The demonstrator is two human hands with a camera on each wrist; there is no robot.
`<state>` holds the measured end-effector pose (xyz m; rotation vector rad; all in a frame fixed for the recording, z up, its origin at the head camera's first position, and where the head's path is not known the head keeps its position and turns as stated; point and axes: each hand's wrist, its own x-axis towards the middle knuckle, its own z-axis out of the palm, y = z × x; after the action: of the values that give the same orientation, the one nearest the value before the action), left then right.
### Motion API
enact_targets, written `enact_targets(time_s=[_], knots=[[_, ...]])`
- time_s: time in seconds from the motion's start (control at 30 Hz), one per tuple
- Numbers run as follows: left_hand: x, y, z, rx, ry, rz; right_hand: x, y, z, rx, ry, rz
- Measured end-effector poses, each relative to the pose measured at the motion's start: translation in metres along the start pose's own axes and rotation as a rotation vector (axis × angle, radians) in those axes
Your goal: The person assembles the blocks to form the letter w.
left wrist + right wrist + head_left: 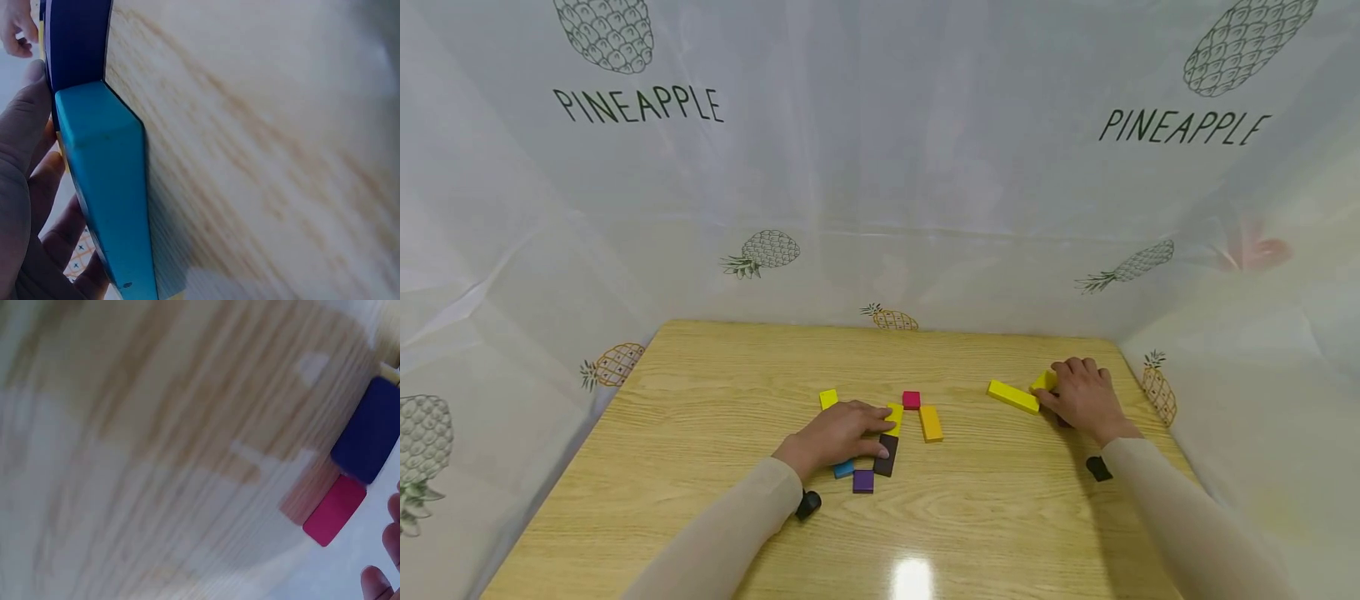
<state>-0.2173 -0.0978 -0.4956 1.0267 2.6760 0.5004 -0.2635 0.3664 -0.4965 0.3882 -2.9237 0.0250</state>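
My left hand [842,435] lies over a cluster of wooden blocks, its fingers touching a yellow block [894,417] and its thumb at a dark block [887,458]. Beneath and beside it are a blue block [112,194] and a purple block [863,481]; a small yellow block [828,397] pokes out behind. On the right, my right hand [1086,400] pinches another yellow block [1042,382] between thumb and fingers. A long yellow block [1013,396] lies beside it. The right wrist view has a navy block [369,431] and a red block [334,510] near the fingertips.
Between the hands sit a small red block [911,400] and an orange block [931,423]. A pale plastic curtain [880,167] printed with pineapples rises behind and at both sides of the wooden table [970,517].
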Motion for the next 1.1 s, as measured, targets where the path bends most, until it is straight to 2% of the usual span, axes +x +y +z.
enact_targets(time_s=[0.27,0.57,1.1], knots=[[0.001,0.0,-0.001,-0.008,-0.004,-0.004,0.002,0.009,-0.003,-0.015,-0.061,-0.024],[0.0,0.0,-0.001,-0.01,0.001,0.004,0.002,0.011,0.0,0.001,-0.071,-0.044],[-0.001,0.003,-0.003,0.001,-0.005,-0.004,0.005,0.01,0.001,0.04,-0.101,-0.02]])
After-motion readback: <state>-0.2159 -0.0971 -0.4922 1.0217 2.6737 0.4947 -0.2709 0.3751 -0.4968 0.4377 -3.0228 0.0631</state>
